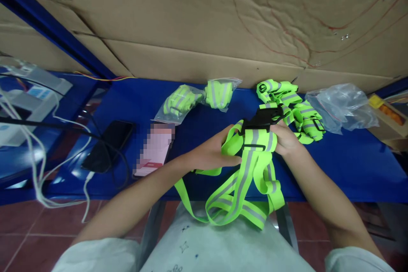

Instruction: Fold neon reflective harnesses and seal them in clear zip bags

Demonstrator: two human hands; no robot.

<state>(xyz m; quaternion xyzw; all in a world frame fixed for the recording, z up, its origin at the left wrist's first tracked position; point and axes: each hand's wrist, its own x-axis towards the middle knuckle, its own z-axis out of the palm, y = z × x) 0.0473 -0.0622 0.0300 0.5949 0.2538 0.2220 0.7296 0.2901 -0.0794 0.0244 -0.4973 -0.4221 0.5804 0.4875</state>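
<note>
Between my two hands hangs a neon-yellow reflective strap harness (247,174) with grey stripes, its loops drooping over the table edge toward my lap. A black plastic buckle (264,118) sits at its top. My left hand (215,153) is closed on the webbing at the buckle's left, thumb pointing right along the strap. My right hand (286,139) grips at the buckle's right end, its fingertips partly hidden behind the strap. Just behind it lies a loose bundle of the same reflective straps (307,121).
Two bagged bundles, a left one (181,101) and a right one (219,93), lie at the back of the blue table (197,131). Empty plastic bags (346,106) and a cardboard box (390,121) are at right. Leftward are a lit phone (156,148), a dark phone (108,146) and white cables (38,178).
</note>
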